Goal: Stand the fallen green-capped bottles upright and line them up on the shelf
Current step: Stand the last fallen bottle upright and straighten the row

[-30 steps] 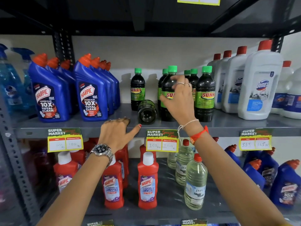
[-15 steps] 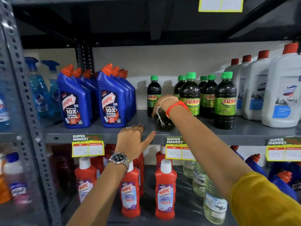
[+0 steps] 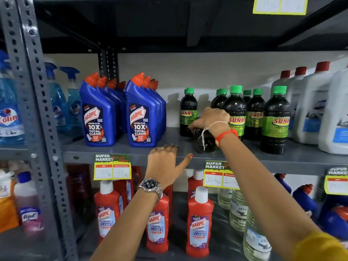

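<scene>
Grey metal shelf takes up most of the view, with a steel upright on the left that blocks part of the blue Colin spray bottles. White jugs with red caps on the far right run out of frame, labels too blurry to read. Two rows of blue Harpic bottles stand mid-left, only the front ones fully visible. The price tags on the shelf edge are smudgy, so don't trust the numbers.

The standing Sunny bottles, dark with green caps, are clustered right of centre, the back ones mostly hidden behind the front ones. One stands off to the left by itself.

The fallen Sunny bottle lies on its side between that loner and the cluster, its round bottom pointing out at us and its cap end hidden. The right hand is draped over the top of it and wrapped around it, though the fingers are out of sight on the far side. The left hand sits just left of it, fingers curled over the shelf lip, thumb stuck out, holding nothing else.
</scene>
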`<move>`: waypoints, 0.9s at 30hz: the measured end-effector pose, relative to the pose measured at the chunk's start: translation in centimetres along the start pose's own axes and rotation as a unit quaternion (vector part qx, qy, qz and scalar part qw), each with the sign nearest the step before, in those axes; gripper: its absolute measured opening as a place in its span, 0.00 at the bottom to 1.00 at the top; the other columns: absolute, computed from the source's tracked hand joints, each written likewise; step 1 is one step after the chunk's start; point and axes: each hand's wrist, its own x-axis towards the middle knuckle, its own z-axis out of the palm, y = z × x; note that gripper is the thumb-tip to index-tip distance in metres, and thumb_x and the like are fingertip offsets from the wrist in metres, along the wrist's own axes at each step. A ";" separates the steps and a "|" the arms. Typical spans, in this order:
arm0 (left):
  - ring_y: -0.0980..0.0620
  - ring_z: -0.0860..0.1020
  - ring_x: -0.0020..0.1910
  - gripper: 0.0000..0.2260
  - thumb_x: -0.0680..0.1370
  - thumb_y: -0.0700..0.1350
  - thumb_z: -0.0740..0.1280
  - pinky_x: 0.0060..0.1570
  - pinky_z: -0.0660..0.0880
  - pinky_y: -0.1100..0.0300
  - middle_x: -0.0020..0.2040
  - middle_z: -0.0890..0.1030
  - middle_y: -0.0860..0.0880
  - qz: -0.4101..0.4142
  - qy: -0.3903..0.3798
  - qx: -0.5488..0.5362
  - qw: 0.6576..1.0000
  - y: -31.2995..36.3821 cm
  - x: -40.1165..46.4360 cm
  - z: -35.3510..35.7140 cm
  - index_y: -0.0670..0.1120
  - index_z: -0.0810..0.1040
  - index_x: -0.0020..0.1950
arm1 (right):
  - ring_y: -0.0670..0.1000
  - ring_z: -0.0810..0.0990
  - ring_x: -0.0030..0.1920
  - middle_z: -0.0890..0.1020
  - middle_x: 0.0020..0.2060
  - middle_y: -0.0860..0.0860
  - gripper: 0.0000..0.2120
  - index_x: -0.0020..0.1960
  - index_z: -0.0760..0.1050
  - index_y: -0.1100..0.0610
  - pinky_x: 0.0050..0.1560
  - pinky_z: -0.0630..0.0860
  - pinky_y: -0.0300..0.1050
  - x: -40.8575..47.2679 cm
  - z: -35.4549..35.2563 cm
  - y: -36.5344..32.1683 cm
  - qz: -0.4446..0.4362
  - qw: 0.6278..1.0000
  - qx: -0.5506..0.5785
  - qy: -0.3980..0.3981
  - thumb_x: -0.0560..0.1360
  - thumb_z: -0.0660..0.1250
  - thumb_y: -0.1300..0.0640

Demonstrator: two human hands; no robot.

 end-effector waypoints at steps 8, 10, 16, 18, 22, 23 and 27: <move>0.49 0.80 0.49 0.31 0.73 0.66 0.49 0.47 0.75 0.56 0.53 0.83 0.47 -0.003 0.000 -0.013 1.000 -0.2 0.2 0.6 0.44 0.79 0.55 | 0.56 0.80 0.52 0.80 0.46 0.52 0.36 0.64 0.69 0.51 0.51 0.75 0.46 0.7 -0.7 1.6 -0.107 0.956 0.235 0.141 0.59 0.77 0.44; 0.50 0.80 0.49 0.32 0.73 0.66 0.49 0.48 0.75 0.56 0.54 0.82 0.47 -0.006 -0.003 -0.011 1.000 -0.1 0.1 0.5 0.44 0.79 0.56 | 0.54 0.80 0.45 0.77 0.39 0.48 0.37 0.63 0.67 0.50 0.49 0.77 0.48 0.3 0.0 1.8 -0.127 0.938 0.283 0.156 0.58 0.78 0.48; 0.50 0.79 0.49 0.32 0.73 0.66 0.48 0.48 0.73 0.55 0.53 0.82 0.47 -0.010 -0.011 -0.014 1.000 -0.1 0.1 0.5 0.44 0.78 0.56 | 0.48 0.76 0.42 0.75 0.40 0.42 0.38 0.65 0.64 0.52 0.46 0.73 0.40 -0.8 3.0 3.6 -0.163 0.920 0.332 0.130 0.61 0.79 0.55; 0.49 0.79 0.51 0.32 0.73 0.66 0.48 0.50 0.73 0.55 0.55 0.82 0.47 -0.010 -0.012 -0.017 1.000 -0.1 0.1 0.5 0.44 0.78 0.57 | 0.47 0.78 0.43 0.75 0.41 0.39 0.38 0.66 0.62 0.51 0.49 0.75 0.41 -0.9 3.6 4.0 -0.166 0.908 0.365 0.120 0.62 0.78 0.57; 0.49 0.79 0.53 0.33 0.73 0.66 0.48 0.51 0.72 0.54 0.56 0.81 0.46 -0.014 -0.017 -0.019 1.000 0.0 0.1 0.5 0.44 0.78 0.58 | 0.44 0.77 0.43 0.76 0.42 0.40 0.40 0.69 0.58 0.53 0.43 0.73 0.31 -0.8 3.8 4.2 -0.170 0.913 0.362 0.087 0.65 0.77 0.58; 0.49 0.79 0.52 0.32 0.73 0.66 0.48 0.51 0.72 0.54 0.56 0.81 0.46 -0.015 -0.017 -0.019 1.000 0.0 0.1 0.4 0.44 0.78 0.58 | 0.46 0.77 0.45 0.77 0.44 0.43 0.42 0.70 0.58 0.55 0.46 0.73 0.31 -0.8 3.9 4.2 -0.165 0.919 0.347 0.089 0.63 0.78 0.55; 0.49 0.79 0.50 0.32 0.73 0.65 0.49 0.50 0.72 0.55 0.54 0.82 0.46 -0.020 -0.018 -0.018 0.999 0.1 0.1 0.3 0.43 0.78 0.56 | 0.58 0.75 0.62 0.76 0.60 0.60 0.54 0.70 0.58 0.65 0.63 0.73 0.50 -1.2 4.6 3.9 -0.134 0.957 0.226 0.123 0.56 0.80 0.42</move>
